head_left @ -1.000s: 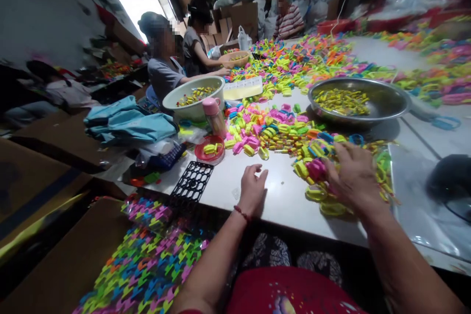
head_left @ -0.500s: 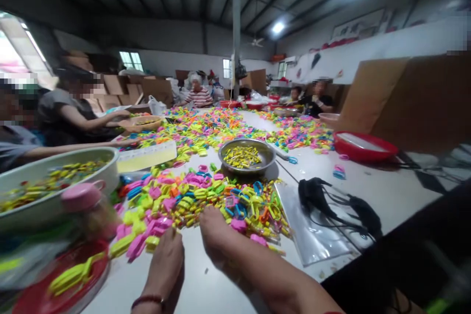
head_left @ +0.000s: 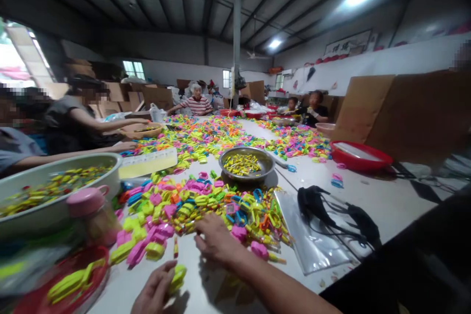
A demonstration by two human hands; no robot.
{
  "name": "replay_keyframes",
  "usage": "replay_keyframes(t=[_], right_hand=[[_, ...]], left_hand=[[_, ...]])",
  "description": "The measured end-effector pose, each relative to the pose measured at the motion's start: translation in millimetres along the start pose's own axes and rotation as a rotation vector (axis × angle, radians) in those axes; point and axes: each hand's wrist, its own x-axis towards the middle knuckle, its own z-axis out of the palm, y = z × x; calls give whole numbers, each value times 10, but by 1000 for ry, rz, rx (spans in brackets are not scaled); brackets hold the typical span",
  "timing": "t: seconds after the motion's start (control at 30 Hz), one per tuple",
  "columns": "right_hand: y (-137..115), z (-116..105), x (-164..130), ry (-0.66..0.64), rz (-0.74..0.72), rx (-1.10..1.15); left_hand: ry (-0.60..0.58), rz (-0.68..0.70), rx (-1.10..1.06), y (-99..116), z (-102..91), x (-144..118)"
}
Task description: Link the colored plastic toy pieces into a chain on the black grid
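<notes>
metal bowl point(head_left: 246, 163) behind clip pile point(head_left: 206, 206), tub point(head_left: 55, 196) left

head-worn view, facing forward along the table point(head_left: 368, 196), hands close at bottom edge

Bare tabletop point(head_left: 206, 287) shows only in a narrow strip near me, between the heap of coloured clips point(head_left: 206, 206) ahead and the red basket point(head_left: 55, 284) on my left — tight going. Rightward, past the plastic sheet point(head_left: 309, 240) and black straps point(head_left: 331, 211), I see open white surface toward the red bowl point(head_left: 360, 157).
</notes>
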Motion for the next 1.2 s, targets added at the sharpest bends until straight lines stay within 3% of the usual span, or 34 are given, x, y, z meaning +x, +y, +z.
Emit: replay_keyframes(t=[0.1,0.17,0.2,0.27,0.33,0.43,0.6,1.03,1.2], right_hand=[[-191,-235,-398,-3,224,473],[-263,-343,-656,-91,304,633],[-281,-380,-770,-125,337,709],[-304,-440,-959,-172,401,873],[-336,-508,-1100,-273,422,925],[-412,-631,-1217,-365,369,861],[-474,-748,-1226,-378,253,746],[-367,-741,-1303,-382,146,652],[-360,-736,-1304,-385,91,572]], left_hand=[[14,-161,-292,185,45,-334],[55,-275,-452,276,96,-501],[65,-362,-694,302,121,-561],[20,-469,-1036,329,157,-652],[-22,-504,-1184,348,174,-737],[-61,-504,-1235,383,186,-865],[-120,-475,-1247,424,200,-967],[-224,-436,-1095,487,254,-1007],[-194,-435,-1066,485,276,-1006]])
